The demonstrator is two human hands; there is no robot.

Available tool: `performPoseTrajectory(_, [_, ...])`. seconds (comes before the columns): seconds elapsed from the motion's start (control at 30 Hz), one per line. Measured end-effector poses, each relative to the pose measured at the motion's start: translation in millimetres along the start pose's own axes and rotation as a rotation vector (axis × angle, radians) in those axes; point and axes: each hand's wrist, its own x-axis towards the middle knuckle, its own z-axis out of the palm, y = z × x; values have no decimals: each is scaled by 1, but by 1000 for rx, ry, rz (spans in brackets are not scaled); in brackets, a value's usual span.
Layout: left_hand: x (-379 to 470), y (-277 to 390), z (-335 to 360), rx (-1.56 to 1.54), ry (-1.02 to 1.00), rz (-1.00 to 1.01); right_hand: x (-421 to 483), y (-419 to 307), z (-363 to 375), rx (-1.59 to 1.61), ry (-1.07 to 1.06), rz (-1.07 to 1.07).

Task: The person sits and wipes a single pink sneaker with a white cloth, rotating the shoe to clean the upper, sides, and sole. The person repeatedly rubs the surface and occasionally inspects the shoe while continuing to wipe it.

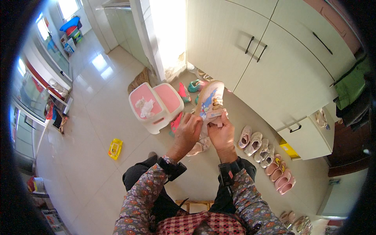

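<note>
A light child's shoe (212,95) with blue decoration, a striped toe and a strap is held up before me. My right hand (222,135) grips its heel end near the raised strap. At the shoe's left side, my left hand (189,132) has its fingers bent close together; whether something thin is between them cannot be told. Below the hands, a pale shoe (199,147) with a bow lies on the floor. Red-pink and teal shoes (183,92) lie beyond my left hand.
A pink and white step stool (154,124) holds crumpled white tissues (147,107). A yellow wipes pack (115,149) lies on the floor at left. Paired shoes and pink clogs (282,173) line the right side, near a white cabinet (282,73). A broom (139,80) stands behind the stool.
</note>
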Motion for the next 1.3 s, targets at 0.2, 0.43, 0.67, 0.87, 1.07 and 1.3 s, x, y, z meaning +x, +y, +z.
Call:
performPoseTrajectory(0.2, [5, -2, -2, -7, 21, -110, -5, 0, 2, 18, 80, 50])
performPoseTrajectory(0.43, [7, -4, -5, 76, 62, -17, -9, 1, 10, 49, 56, 102])
performPoseTrajectory(0.67, [-2, 3, -7, 2, -10, -119, -4, -5, 0, 62, 13, 78])
performPoseTrajectory(0.87, [15, -9, -12, 251, 127, -14, -3, 10, -10, 106, -60, 233])
performPoseTrajectory(1.07, [-6, 10, -6, 44, 23, -83, -3, 0, -1, 107, -62, 87])
performPoseTrajectory(1.3, [16, -4, -12, 61, 76, -120, -11, 4, 12, 11, -24, 204])
